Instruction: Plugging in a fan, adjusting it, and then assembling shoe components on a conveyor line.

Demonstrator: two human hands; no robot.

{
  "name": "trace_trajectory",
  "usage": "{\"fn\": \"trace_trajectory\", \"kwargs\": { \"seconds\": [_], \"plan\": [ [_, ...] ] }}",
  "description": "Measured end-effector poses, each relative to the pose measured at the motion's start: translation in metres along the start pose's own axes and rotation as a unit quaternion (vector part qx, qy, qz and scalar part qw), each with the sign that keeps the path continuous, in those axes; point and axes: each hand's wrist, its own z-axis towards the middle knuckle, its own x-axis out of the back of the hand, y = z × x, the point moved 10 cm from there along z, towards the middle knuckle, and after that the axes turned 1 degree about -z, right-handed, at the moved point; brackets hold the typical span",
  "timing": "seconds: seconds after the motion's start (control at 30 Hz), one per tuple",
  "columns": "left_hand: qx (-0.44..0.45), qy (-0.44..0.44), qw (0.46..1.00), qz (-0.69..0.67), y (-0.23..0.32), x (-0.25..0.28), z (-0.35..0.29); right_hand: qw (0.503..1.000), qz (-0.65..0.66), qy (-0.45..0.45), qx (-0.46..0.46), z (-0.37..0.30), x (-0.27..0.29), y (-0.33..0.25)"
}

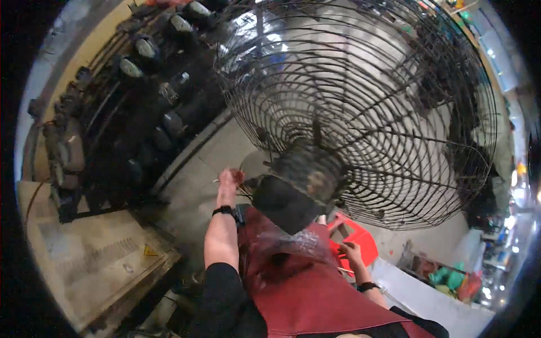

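Observation:
A large wire-caged fan (349,112) fills the upper middle, its dark, grimy motor housing (290,194) toward me. Beside the housing, on its left, is my left hand (228,179). Its fingers are closed, and a small pale tip sticks out from them; what they hold is too small to name. My right hand (354,254) is lower and to the right, over a red plastic stool (362,239). Those fingers are loosely bent and apart, with nothing visible in them. A dark red apron (293,281) covers my front.
A dark rack with rounded parts (143,48) stands at the upper left. Below it is a worn metal cabinet (101,248) with vents and a yellow warning label. Shelves of bright items (513,191) line the right side. A white panel (417,290) lies beside my right forearm.

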Motion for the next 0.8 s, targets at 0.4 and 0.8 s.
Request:
{"fn": "trace_trajectory", "kwargs": {
  "seconds": [0.4,0.8],
  "plan": [
    [0.469,-0.19,0.849,-0.151,-0.064,-0.139,-0.031,0.972,-0.176,0.125,0.092,-0.157,-0.06,-0.01],
    [0.106,-0.366,0.911,0.156,-0.177,-0.171,0.012,0.963,-0.049,0.116,-0.236,-0.23,-0.11,0.115]
  ]
}}
